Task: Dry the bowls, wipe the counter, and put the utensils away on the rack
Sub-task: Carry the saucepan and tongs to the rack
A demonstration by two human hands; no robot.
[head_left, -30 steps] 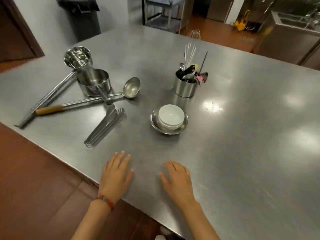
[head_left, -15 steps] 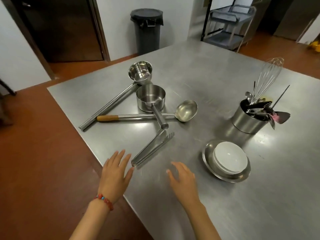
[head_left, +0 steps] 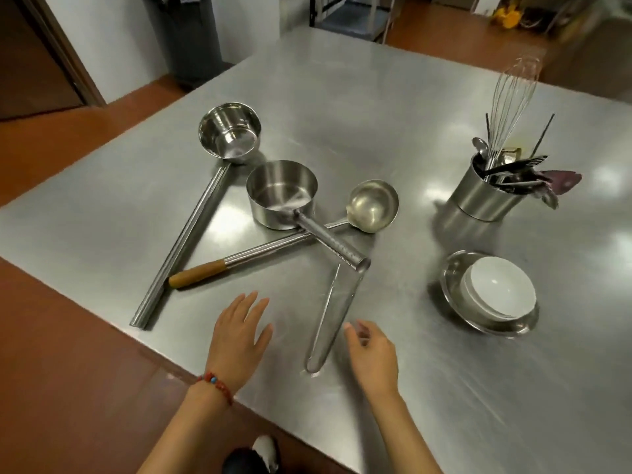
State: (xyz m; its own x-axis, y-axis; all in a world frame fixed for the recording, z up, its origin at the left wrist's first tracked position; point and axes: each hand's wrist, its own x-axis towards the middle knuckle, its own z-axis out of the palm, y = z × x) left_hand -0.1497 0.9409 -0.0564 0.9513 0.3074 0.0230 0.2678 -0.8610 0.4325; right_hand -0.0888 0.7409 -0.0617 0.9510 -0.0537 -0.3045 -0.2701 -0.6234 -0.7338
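On the steel counter [head_left: 393,107] lie metal tongs [head_left: 333,316], a ladle with a wooden grip [head_left: 371,206], and two long-handled steel dippers [head_left: 282,195], [head_left: 229,131]. A white bowl [head_left: 497,290] sits inside a steel bowl [head_left: 455,295] at the right. My left hand [head_left: 239,340] hovers flat with fingers spread, left of the tongs. My right hand [head_left: 372,350] hovers just right of the tongs' hinged end, fingers loosely bent, holding nothing.
A steel canister [head_left: 482,196] at the right holds a whisk [head_left: 513,94] and several utensils. The counter's near edge runs under my wrists. A dark bin [head_left: 184,32] and a shelving cart [head_left: 352,12] stand beyond the counter.
The view has swung and closed in, so the tongs now lie between my hands. Both hands have reached a little forward over the counter. Nothing on the counter has moved.
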